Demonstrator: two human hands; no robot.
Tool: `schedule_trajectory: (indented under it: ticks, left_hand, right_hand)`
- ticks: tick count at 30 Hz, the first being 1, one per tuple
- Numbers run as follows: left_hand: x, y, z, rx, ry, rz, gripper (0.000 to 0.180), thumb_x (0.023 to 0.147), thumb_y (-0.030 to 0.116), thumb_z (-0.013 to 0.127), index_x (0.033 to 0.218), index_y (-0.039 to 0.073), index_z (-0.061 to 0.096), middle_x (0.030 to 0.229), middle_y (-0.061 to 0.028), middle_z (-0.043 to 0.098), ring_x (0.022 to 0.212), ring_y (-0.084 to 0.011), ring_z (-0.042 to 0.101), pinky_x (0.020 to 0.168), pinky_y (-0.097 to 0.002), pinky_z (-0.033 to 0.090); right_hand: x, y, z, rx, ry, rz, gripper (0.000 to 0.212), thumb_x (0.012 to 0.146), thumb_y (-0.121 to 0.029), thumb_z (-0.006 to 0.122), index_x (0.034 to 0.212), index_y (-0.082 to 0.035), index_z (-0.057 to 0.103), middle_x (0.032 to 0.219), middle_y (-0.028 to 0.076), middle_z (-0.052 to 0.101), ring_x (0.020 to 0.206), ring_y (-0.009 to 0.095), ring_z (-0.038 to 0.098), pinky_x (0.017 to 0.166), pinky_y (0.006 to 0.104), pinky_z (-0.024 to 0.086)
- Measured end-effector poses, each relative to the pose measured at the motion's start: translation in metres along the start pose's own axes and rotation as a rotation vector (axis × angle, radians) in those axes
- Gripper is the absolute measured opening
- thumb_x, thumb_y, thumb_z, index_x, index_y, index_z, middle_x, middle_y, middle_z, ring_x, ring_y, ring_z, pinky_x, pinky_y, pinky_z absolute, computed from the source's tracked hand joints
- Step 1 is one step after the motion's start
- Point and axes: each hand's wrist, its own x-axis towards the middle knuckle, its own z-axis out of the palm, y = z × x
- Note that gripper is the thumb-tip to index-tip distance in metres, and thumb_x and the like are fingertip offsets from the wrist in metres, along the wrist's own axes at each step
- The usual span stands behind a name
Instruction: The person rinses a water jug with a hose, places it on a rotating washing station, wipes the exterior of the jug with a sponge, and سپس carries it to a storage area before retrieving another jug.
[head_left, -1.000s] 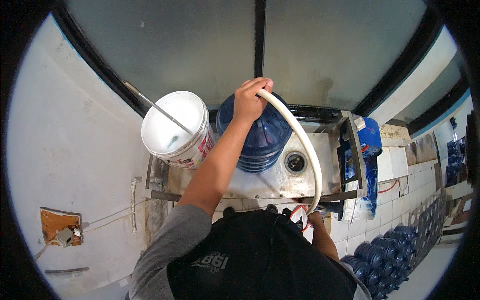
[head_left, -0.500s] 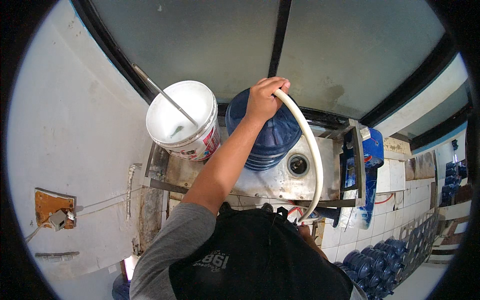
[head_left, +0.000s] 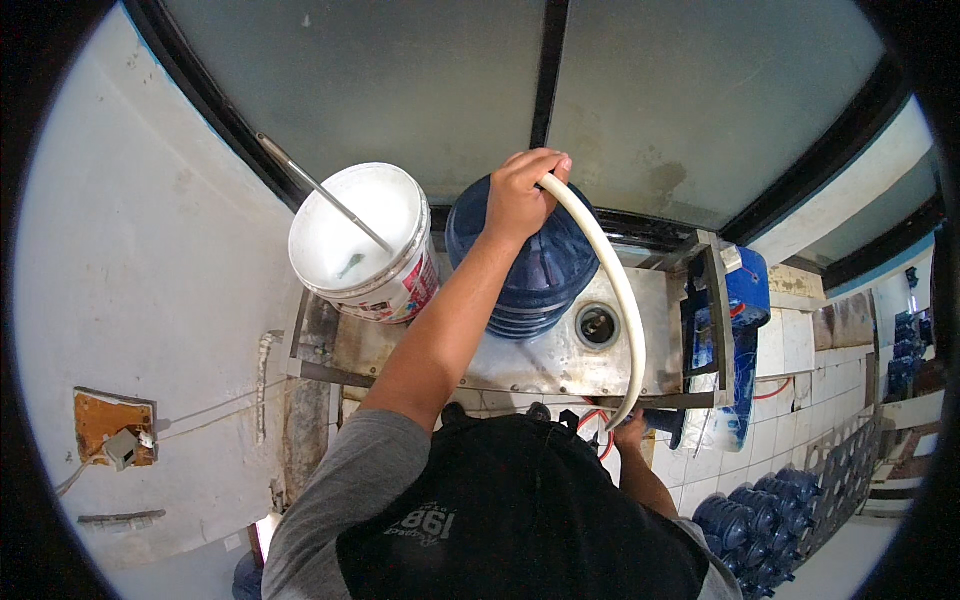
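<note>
My left hand (head_left: 525,195) is closed around the upper end of a thick cream-coloured hose (head_left: 618,270), right over the top of a large blue water jug (head_left: 545,280). The jug stands on a metal counter (head_left: 640,345), and my hand and forearm cover its mouth and part of its side. From my grip the hose arcs to the right and drops past the counter's front edge. Low down there, my right hand (head_left: 630,432) is beside the hose's lower part and a dark pipe (head_left: 664,425). Its fingers are mostly hidden, so what it holds does not show.
Left of the jug stands a white bucket (head_left: 350,285) with a long metal rod (head_left: 325,190) leaning in it. A round drain hole (head_left: 598,326) opens in the counter. Blue containers (head_left: 745,290) are beyond its right end; several blue jugs (head_left: 760,525) are stacked at lower right.
My right hand has moved up and right and now shows more, beside the dark pipe. The hose's lower end shifted slightly with it. My left hand keeps its grip over the jug.
</note>
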Motion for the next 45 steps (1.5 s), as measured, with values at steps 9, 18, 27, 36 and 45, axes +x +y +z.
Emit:
schedule_trajectory:
  ticks: [9,18,27,36,45]
  left_hand:
    - [0.000,0.002,0.006,-0.004,-0.012,-0.025,0.013,0.092,0.014,0.078,0.093,0.001,0.079,0.093,-0.0142,0.078,0.084,-0.0276,0.076,0.075,-0.0355,0.058]
    - [0.001,0.004,0.010,-0.023,0.007,-0.006,0.012,0.092,0.014,0.077,0.093,0.001,0.079,0.093,-0.0141,0.078,0.083,-0.0272,0.076,0.075,-0.0348,0.058]
    - [0.000,0.003,0.008,-0.006,-0.006,-0.011,0.014,0.093,0.015,0.077,0.093,0.002,0.079,0.092,-0.0141,0.078,0.083,-0.0275,0.076,0.075,-0.0350,0.058]
    - [0.002,0.007,0.009,-0.022,0.004,-0.005,0.011,0.092,0.012,0.076,0.091,0.002,0.076,0.091,-0.0137,0.077,0.080,-0.0300,0.074,0.073,-0.0367,0.057]
    - [0.000,0.005,0.001,0.024,-0.030,-0.016,0.011,0.092,0.012,0.076,0.092,0.001,0.077,0.092,-0.0140,0.077,0.082,-0.0296,0.074,0.075,-0.0367,0.058]
  right_hand:
    - [0.046,-0.087,-0.054,-0.044,-0.384,0.002,0.073,0.096,-0.042,0.067,0.153,-0.005,0.042,0.099,0.031,0.072,0.096,0.046,0.071,0.088,0.0556,0.054]
    - [0.066,-0.085,-0.031,-0.105,-0.452,-0.107,0.057,0.113,-0.036,0.028,0.134,0.013,0.048,0.096,0.029,0.073,0.096,0.044,0.073,0.083,0.0513,0.060]
    - [0.051,-0.100,-0.044,0.011,-0.373,-0.047,0.075,0.112,-0.049,0.019,0.113,0.012,0.063,0.098,0.033,0.071,0.102,0.047,0.070,0.092,0.0544,0.054]
    - [0.049,-0.083,-0.029,0.171,-0.346,0.065,0.081,0.112,-0.053,0.016,0.106,0.009,0.067,0.101,0.037,0.068,0.107,0.052,0.065,0.097,0.0559,0.049]
    - [0.055,-0.080,-0.027,0.135,-0.473,0.045,0.066,0.103,-0.033,0.058,0.154,0.003,0.036,0.099,0.036,0.069,0.094,0.051,0.069,0.082,0.0551,0.053]
